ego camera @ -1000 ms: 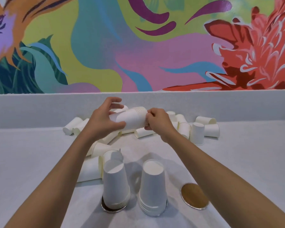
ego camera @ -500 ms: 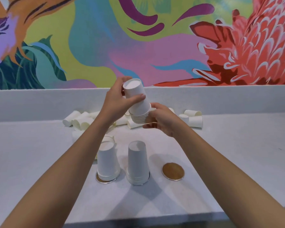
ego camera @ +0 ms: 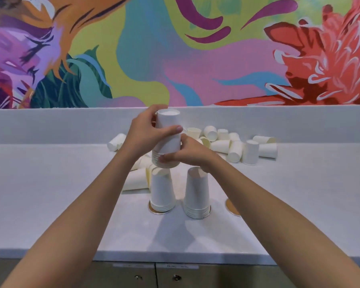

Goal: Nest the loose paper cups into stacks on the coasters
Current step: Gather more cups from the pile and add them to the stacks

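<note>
Left hand (ego camera: 145, 138) grips cup stack (ego camera: 167, 143)

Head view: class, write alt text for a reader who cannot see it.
The left hand and right hand hold an upside-down stack of white paper cups above two standing stacks. An empty coaster lies right of them; loose cups lie behind on the grey counter.

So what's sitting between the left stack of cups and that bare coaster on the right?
A second upside-down stack of nested cups stands between the left stack and the bare coaster, in the head view.
</note>
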Tool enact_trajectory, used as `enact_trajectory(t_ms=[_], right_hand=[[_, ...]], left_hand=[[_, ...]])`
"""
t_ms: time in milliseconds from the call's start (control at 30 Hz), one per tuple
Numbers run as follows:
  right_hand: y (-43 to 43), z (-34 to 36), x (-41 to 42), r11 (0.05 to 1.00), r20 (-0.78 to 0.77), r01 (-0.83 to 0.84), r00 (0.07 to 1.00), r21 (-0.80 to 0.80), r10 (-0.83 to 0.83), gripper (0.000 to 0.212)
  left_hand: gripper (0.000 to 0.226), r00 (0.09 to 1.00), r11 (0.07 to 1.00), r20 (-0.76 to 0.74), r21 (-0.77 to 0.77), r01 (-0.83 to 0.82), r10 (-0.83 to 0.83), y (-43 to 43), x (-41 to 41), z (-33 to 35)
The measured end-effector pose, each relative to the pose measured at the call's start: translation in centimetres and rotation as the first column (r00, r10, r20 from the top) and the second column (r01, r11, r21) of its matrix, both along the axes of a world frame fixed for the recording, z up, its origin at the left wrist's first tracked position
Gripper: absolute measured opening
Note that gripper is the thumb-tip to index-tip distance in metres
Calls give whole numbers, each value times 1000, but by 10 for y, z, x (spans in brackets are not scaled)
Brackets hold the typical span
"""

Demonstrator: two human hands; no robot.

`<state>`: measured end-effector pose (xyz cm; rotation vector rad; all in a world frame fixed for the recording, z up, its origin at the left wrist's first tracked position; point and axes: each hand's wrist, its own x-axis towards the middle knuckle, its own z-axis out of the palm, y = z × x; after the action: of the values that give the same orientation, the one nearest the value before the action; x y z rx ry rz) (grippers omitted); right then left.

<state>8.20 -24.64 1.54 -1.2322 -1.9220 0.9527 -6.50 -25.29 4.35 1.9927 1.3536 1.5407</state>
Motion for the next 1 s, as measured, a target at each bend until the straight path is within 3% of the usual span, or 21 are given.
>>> enact_trajectory(t_ms=[167, 367, 633, 867, 1000], right_hand=[[4, -13, -22, 997, 164, 23, 986, 71, -35, 92], [13, -31, -31, 997, 279, 38, 959, 65, -55, 96], [11, -29, -34, 998, 470, 15, 882, 62, -42, 79], [9, -26, -23, 996, 532, 37, 843, 82, -75, 54], [8, -31, -22, 992, 581, 36, 808, 122, -100, 47]], left_hand=[[64, 1000, 999, 18, -27, -21, 22, 1, -16, -24], [63, 999, 998, 26, -63, -23, 25, 2, -23, -46], [66, 999, 992, 38, -130, -2, 7, -2, -27, -76], [75, 1000, 975, 9, -223, -1, 3, -9, -22, -89], [68, 1000, 966, 5, -259, 0, 2, -12, -21, -95]])
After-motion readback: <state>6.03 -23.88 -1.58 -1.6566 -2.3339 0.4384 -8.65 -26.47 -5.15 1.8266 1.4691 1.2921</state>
